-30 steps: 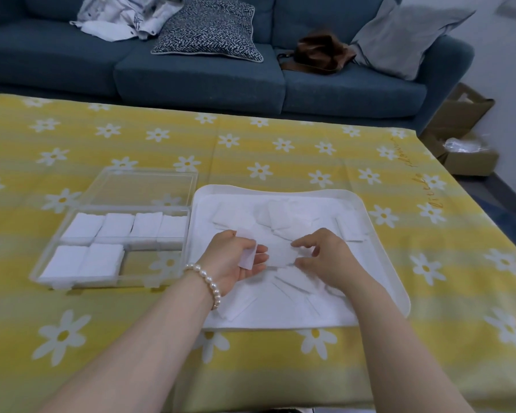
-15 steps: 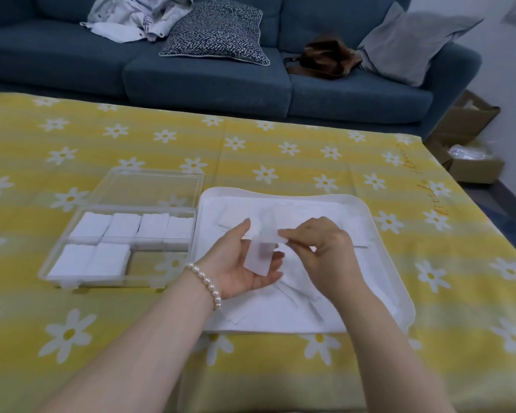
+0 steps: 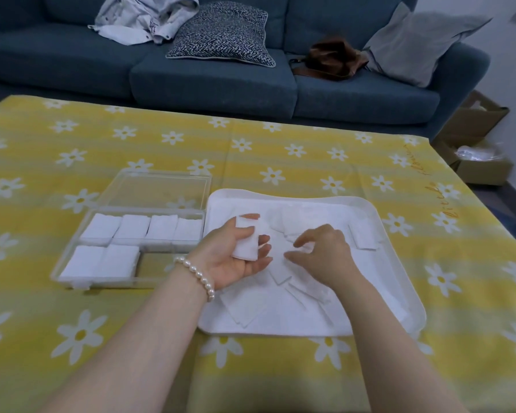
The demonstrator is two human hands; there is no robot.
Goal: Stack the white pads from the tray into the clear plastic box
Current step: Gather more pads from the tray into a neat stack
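The person sits at a table [image 3: 280, 162] covered in a yellow daisy cloth, with a white tray [image 3: 399, 263] in front of them and a clear plastic box [image 3: 72, 257] just beside it on the left. The left hand [image 3: 236, 257] is raised a little above the near-left part of the tray, palm up, fingers curled around a small stack of white pads [image 3: 246, 244]. The stack stands roughly on end in the palm, its long axis running from near to far, with the thumb pressing on its upper edge.

The right hand [image 3: 325, 254] hovers low over the loose pads [image 3: 280, 272] scattered in the middle of the tray. Its fingers are spread slightly and bent downward, holding nothing, and I cannot tell whether the fingertips actually touch a pad yet. The nearest loose pad lies directly under and just left of those fingertips, so the right hand is plainly the one placed to pick it up, and the waiting stack is just to its left.

In the box, the far row shows four white stacks side by side, and the near row has two stacks at the left; the near-right space [image 3: 155, 263] shows only the cloth through the plastic. That gap lies to the left of the held stack, and the left hand is the nearer one to it. My guess is that the gathering goes on a bit before the stack travels left into that space.
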